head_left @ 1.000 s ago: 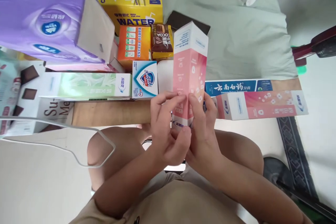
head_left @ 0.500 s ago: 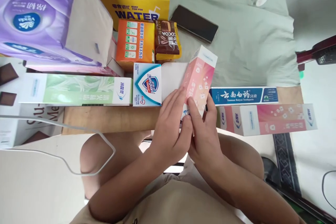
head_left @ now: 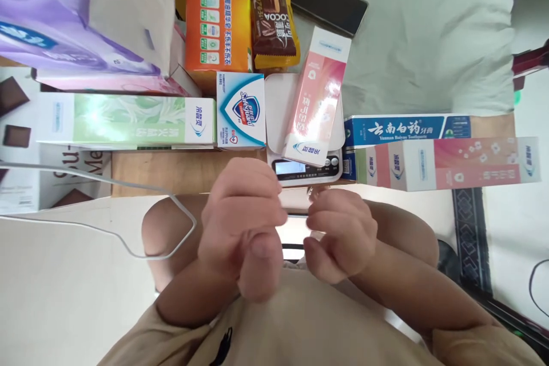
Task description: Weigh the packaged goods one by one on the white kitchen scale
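A pink toothpaste box [head_left: 319,97] lies slanted on a white kitchen scale [head_left: 278,97], whose lit display shows at the front edge. My left hand [head_left: 244,223] is held closed in a loose fist over my lap, in front of the scale, with nothing seen in it. To its right, my right hand [head_left: 343,231] has its fingers curled in, the thumb close below them, and it too holds nothing. Both hands are apart from the toothpaste box. A Safeguard soap box [head_left: 241,108] stands directly left of the scale.
Left lies a green toothpaste box [head_left: 128,120]; right, a blue toothpaste box [head_left: 398,128] and more pink toothpaste boxes [head_left: 472,163]. Behind are an orange box [head_left: 218,34], a cocoa snack packet [head_left: 274,28], a phone [head_left: 323,0] and a purple tissue pack [head_left: 55,40]. A white cable [head_left: 141,183] hangs left.
Both hands have let go of the pink toothpaste box and drawn back toward my body, their fingers curling in. The box now rests on the scale. The view has tilted downward.
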A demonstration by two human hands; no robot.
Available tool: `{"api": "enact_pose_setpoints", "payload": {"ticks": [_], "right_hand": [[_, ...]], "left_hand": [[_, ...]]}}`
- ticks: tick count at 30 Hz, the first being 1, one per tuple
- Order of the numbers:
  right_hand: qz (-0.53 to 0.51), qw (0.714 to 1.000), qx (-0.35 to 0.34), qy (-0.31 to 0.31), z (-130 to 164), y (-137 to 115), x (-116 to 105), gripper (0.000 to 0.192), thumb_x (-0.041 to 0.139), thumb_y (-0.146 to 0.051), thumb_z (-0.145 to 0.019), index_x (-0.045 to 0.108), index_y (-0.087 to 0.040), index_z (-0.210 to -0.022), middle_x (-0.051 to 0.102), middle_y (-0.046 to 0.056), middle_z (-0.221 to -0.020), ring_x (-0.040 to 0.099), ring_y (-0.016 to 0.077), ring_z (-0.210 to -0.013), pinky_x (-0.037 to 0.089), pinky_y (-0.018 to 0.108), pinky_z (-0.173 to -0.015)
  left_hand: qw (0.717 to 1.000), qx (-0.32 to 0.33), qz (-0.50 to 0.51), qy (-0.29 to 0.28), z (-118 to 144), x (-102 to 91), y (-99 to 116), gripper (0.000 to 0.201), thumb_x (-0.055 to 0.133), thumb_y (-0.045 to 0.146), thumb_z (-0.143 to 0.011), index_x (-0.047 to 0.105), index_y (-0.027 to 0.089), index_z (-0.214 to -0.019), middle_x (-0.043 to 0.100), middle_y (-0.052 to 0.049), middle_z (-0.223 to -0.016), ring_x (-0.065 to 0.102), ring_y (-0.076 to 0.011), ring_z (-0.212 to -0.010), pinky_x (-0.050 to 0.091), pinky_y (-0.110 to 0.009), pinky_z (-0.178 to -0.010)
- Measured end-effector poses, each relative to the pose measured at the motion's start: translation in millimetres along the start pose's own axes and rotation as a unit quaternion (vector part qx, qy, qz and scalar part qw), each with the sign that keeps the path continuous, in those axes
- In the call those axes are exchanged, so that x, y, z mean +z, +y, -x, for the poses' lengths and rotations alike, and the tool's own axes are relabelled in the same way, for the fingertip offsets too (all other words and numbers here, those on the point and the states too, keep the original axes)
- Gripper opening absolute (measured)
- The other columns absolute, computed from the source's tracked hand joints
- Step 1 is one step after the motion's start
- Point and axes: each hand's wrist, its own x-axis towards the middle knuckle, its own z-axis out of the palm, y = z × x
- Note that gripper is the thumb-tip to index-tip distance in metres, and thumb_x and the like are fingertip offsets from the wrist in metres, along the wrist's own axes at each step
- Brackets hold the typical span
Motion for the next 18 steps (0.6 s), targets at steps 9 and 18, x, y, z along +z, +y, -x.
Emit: {"api": "enact_pose_setpoints", "payload": {"ticks": [9,18], "right_hand": [[-0.053,0.995,0.017,-0.077,12.9,-0.9,2.3,0.025,0.046,-0.025,-0.094,0.035,-0.022,-0.073,0.03,-0.006,-0.054,0.025,0.0093,-0.05,0.019,0.028,-0.051],[-0.033,0.995,0.017,-0.09,13.6,3.2,1.6,0.026,0.048,-0.022,-0.093,0.04,-0.021,-0.068,0.038,-0.006,-0.053,0.03,0.0093,-0.049,0.022,0.028,-0.052]], "left_hand": [[0.996,-0.006,0.049,-0.076,-1.5,-18.6,-4.8,0.056,0.057,0.005,-0.092,0.009,0.019,-0.066,0.008,0.005,-0.057,0.008,-0.0058,-0.047,0.006,-0.033,-0.048],[0.98,-0.176,0.066,-0.071,4.6,-8.2,-10.0,0.037,0.043,0.034,-0.112,0.057,0.02,-0.08,0.033,0.005,-0.055,0.03,-0.0064,-0.043,0.025,-0.026,-0.041]]}}
